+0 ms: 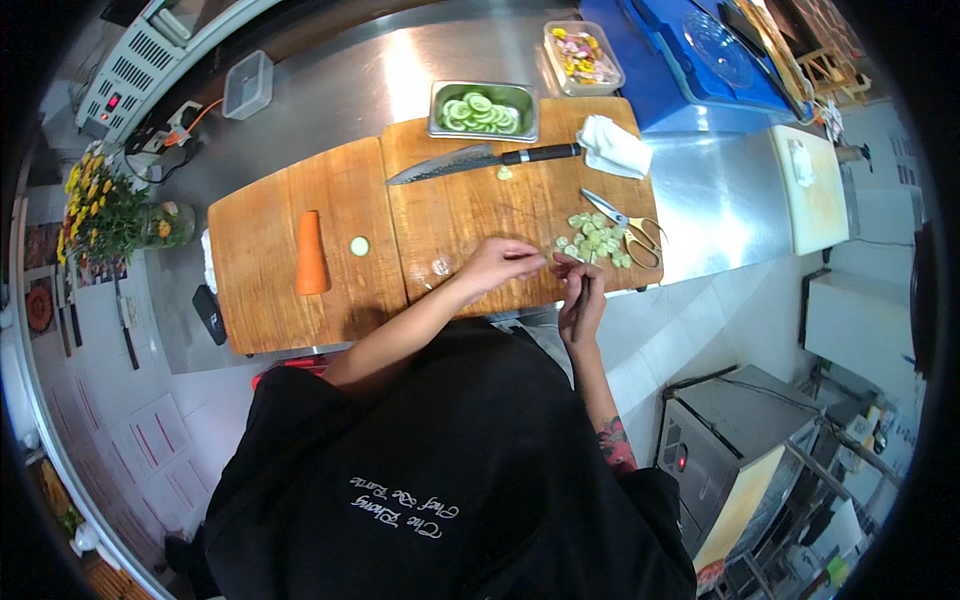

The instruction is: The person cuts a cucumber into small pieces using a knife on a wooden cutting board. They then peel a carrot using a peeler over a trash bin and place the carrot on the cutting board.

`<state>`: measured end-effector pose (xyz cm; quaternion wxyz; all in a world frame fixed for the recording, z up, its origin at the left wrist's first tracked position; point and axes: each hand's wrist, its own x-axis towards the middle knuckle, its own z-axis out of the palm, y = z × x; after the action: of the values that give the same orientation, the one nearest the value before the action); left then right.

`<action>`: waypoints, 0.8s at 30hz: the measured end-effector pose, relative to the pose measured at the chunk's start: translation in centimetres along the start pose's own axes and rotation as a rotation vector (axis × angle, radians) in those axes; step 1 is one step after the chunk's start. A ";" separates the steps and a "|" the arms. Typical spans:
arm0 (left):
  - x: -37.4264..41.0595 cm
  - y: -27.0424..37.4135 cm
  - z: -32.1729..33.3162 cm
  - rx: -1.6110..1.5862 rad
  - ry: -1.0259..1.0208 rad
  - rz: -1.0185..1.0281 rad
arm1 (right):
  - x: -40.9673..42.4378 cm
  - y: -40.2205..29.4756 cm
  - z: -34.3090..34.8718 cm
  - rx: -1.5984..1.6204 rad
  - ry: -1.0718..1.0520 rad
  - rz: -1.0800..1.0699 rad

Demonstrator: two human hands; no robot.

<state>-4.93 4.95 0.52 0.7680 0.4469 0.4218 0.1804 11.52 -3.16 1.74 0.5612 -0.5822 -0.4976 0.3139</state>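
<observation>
My right hand (pixel 583 300) grips a slim, dark-handled tool (pixel 582 304) near the front edge of the wooden cutting board (pixel 465 217). Its working end is too small to make out. To the left, my left hand (pixel 499 268) has its thumb and fingertips drawn together; whether anything small sits between them is unclear. Just beyond my right hand lies a loose pile of small, pale green cut vegetable pieces (pixel 595 235). Gold-handled scissors (pixel 624 225) rest open against that pile. A chef's knife (pixel 480 160) with a dark handle lies across the board's far part.
A metal pan (pixel 433 124) of cucumber slices and a folded white cloth (pixel 616 146) sit at the board's far side. Leftward lie a peeled carrot (pixel 309 255) and a round green-rimmed slice (pixel 360 246). A flower-filled plastic box (pixel 550 64) stands beside a blue container (pixel 675 97).
</observation>
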 end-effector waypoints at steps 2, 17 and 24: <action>0.0 -1.0 0.7 -0.570 0.012 -0.120 | 0.2 -0.4 -0.9 -0.017 0.012 -0.009; -0.3 -1.8 3.5 -1.094 -0.220 -0.212 | 1.4 -3.7 -1.5 -0.501 -0.197 -0.185; -0.2 1.5 -1.0 0.134 0.118 0.361 | 2.2 -3.0 -3.6 -0.379 -0.035 0.133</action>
<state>-5.66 6.13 1.63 0.6656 0.5541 0.3901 0.3127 14.88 -2.70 5.66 0.4108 -0.7034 -0.5179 0.2610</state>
